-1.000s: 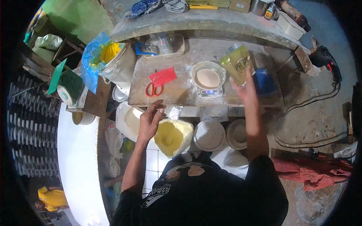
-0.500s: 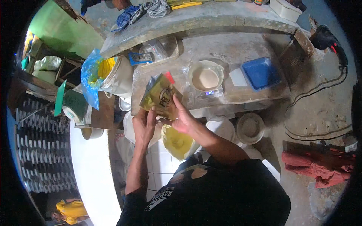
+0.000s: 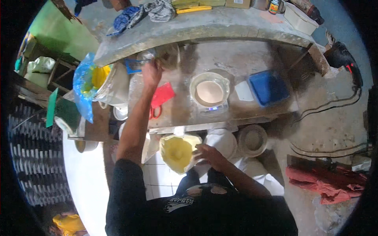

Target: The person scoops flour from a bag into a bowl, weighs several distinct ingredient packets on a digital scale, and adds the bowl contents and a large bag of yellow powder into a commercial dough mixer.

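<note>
Left hand (image 3: 151,73): my fingers curl beside the blue-edged packet (image 3: 133,66); I cannot tell whether they grip anything;
Right hand (image 3: 206,153): loosely bent at the rim of the pale bag (image 3: 193,140); its hold is unclear;
Bowl (image 3: 225,88): on the scale (image 3: 215,110), beyond my right hand;
Red card (image 3: 163,94): just nearer me than my left hand
</note>
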`<state>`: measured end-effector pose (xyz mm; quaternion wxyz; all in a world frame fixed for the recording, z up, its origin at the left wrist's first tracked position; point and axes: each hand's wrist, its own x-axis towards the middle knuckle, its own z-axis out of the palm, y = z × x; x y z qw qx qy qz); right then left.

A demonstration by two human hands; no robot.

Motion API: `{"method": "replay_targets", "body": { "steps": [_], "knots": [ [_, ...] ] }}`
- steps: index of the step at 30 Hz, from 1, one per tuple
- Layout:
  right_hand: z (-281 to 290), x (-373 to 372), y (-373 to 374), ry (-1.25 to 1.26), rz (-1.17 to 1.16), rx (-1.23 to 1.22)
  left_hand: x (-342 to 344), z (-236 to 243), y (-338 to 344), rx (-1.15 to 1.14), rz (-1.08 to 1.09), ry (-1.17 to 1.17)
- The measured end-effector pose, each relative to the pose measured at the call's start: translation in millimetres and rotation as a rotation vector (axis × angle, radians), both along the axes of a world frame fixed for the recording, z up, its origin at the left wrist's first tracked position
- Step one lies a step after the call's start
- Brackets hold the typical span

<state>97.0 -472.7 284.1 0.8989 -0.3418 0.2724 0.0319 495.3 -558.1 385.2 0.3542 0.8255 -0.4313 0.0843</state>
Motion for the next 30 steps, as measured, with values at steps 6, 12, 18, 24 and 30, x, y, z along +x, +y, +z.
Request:
{"method": "replay_targets", "body": {
  "steps": [6,12,18,24,30],
  "knots": [
    [-23,-74,-7,0.030,-0.246,-0.033,45,-54,-71,0.040,0.134,-0.151],
    [-19,-79,-18,0.169,-0.271,-0.091,15,-91,-55,0.111,0.202,0.036],
    [-27,-68,-25,0.172,-0.235,-0.228,-70,-75,27,-0.175,-0.003,0.274],
    [-21,-58,-23,0.174,-0.221,-0.242,-170,-85,96,-0.258,-0.035,0.344],
    [-13,-55,-19,0.140,-0.203,-0.272,-187,-116,119,0.041,-0.428,0.146]
  ]
}}
